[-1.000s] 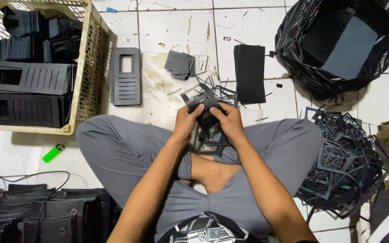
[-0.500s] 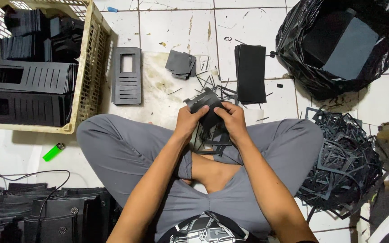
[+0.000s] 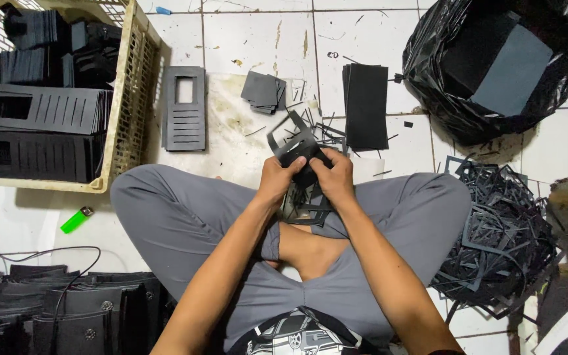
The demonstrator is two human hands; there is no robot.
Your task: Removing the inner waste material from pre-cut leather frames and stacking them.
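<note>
Person sits cross-legged on the white tiled floor (image 3: 244, 39), grey trousers, both hands meeting at frame centre over the lap. Left hand (image 3: 277, 181) and right hand (image 3: 333, 181) are both clamped on the same black die-cut sheet piece (image 3: 295, 146), fingers curled round its lower edge, thumbs on top; the piece sticks up toward 12 o'clock from the hands w/ loose cut-out strips hanging off it. More black offcuts lie in the lap (image 3: 307, 209) just below the hands.

Around them, by the clock from the hands:
- 12 o'clock: small stack of black squares (image 3: 263, 90), and just right of it a stack of plain black rectangular sheets (image 3: 365, 105), both flat on the floor.
- 10 o'clock: one slotted black panel w/ a window cut-out (image 3: 185, 108), lying alone beside the crate.
- 9–10 o'clock: cream plastic crate (image 3: 136, 85) filled w/ stacks of the same slotted panels and smaller black pieces.
- 2 o'clock: black plastic bag (image 3: 442, 98), open, holding dark sheets (one looks greyer).
- 3–4 o'clock: heap of black skeleton scrap (image 3: 501, 236), tangled frames and strips.
- 8 o'clock: green lighter (image 3: 75, 220) on the floor, near the left knee.
- 7 o'clock: dark stacked items w/ a thin cable (image 3: 41, 253) over them (can't tell what kind).
</note>
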